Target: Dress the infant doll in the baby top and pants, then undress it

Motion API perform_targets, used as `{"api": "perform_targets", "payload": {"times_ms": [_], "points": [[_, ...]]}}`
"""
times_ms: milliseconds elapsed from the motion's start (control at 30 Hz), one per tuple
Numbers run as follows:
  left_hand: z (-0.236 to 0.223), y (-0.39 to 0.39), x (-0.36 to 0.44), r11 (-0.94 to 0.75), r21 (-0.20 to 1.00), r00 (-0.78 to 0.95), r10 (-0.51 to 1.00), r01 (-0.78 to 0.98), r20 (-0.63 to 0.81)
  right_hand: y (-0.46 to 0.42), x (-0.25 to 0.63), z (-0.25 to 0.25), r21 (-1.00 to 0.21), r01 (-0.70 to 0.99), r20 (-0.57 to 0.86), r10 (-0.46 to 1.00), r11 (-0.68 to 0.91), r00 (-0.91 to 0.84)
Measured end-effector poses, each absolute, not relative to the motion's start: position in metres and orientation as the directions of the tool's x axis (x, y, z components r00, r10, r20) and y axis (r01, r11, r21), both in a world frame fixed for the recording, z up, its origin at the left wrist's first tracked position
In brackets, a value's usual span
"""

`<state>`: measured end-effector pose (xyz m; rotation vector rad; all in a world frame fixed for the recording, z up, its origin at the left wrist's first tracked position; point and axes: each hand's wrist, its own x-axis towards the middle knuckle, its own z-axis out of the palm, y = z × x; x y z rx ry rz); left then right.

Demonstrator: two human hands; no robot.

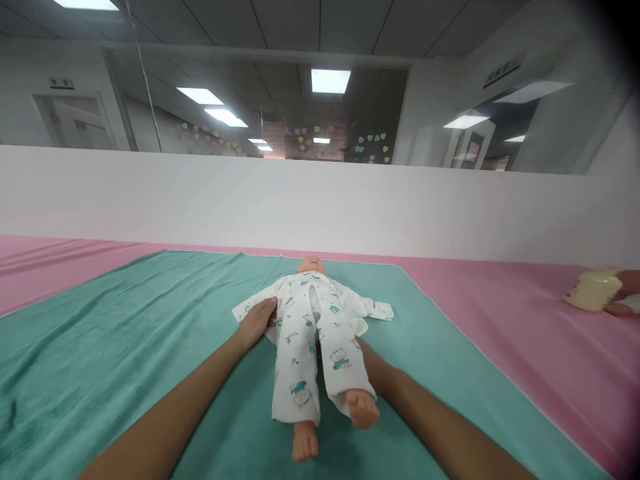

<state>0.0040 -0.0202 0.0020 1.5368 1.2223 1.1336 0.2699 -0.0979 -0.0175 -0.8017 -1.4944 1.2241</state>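
Observation:
A baby doll lies on its back on the green cloth, its head away from me and its bare feet towards me. It wears a white, animal-printed top and matching trousers. At the doll's hip, on the left of the view, my left hand is closed against the side of the clothes, its fingertips partly hidden by the fabric. My right hand reaches in behind the doll's other leg; that leg hides its fingers. The foot on the right is raised a little higher than the other.
The green cloth lies over a pink cover. A white low wall with a window or mirror above runs behind the doll's head. At the far right is a pale yellow printed object, with a skin-toned part against it.

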Motion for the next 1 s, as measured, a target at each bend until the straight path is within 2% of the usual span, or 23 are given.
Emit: {"api": "perform_targets", "payload": {"times_ms": [67,100,167,267,367,400,467,567,633,700,767,833,1000], "points": [[-0.001,-0.021,-0.014,-0.280,0.817,0.110,0.959,0.504,0.260,-0.093,0.298,-0.014,-0.860,0.251,0.375,0.884,0.444,-0.279],[-0.002,-0.022,-0.022,-0.296,0.721,0.101,0.948,0.626,0.301,-0.089,0.313,-0.013,-0.794,0.414,0.395,0.895,0.445,-0.207],[-0.004,-0.024,-0.031,-0.236,0.550,0.048,0.941,0.801,0.335,-0.078,0.339,-0.016,-0.705,0.646,0.387,0.922,0.293,0.004],[-0.008,-0.026,-0.030,-0.152,0.344,0.031,0.942,0.927,0.335,-0.063,0.357,-0.024,-0.630,0.774,0.285,0.945,0.058,0.161],[-0.010,-0.026,-0.020,-0.194,0.185,0.123,0.934,0.964,0.336,-0.052,0.350,-0.029,-0.591,0.806,0.216,0.956,-0.033,0.197],[-0.011,-0.025,-0.017,-0.204,0.185,0.136,0.936,0.961,0.324,-0.050,0.344,-0.030,-0.583,0.811,0.210,0.957,-0.043,0.202],[-0.010,-0.024,-0.012,-0.200,0.295,0.112,0.950,0.934,0.290,-0.048,0.335,-0.031,-0.590,0.807,0.208,0.960,-0.032,0.190],[-0.004,-0.027,-0.010,-0.186,0.607,0.002,0.957,0.773,0.290,-0.051,0.331,-0.027,-0.727,0.683,0.224,0.965,0.072,0.136],[0.003,-0.032,-0.011,-0.199,0.791,-0.099,0.946,0.578,0.310,-0.057,0.335,-0.019,-0.881,0.456,0.220,0.963,0.129,0.152],[0.010,-0.038,-0.011,-0.203,0.891,-0.222,0.924,0.407,0.312,-0.066,0.341,-0.008,-0.977,0.131,0.190,0.965,0.167,0.182],[0.017,-0.045,-0.011,-0.211,0.919,-0.332,0.886,0.332,0.323,-0.078,0.343,0.005,-0.967,-0.157,0.174,0.971,0.199,0.162],[0.023,-0.053,-0.007,-0.236,0.900,-0.385,0.842,0.365,0.377,-0.088,0.341,0.015,-0.924,-0.313,0.199,0.975,0.221,0.101],[0.028,-0.068,0.005,-0.340,0.759,-0.267,0.791,0.556,0.550,-0.095,0.330,0.022,-0.898,-0.402,0.175,0.984,0.176,0.039]]}}
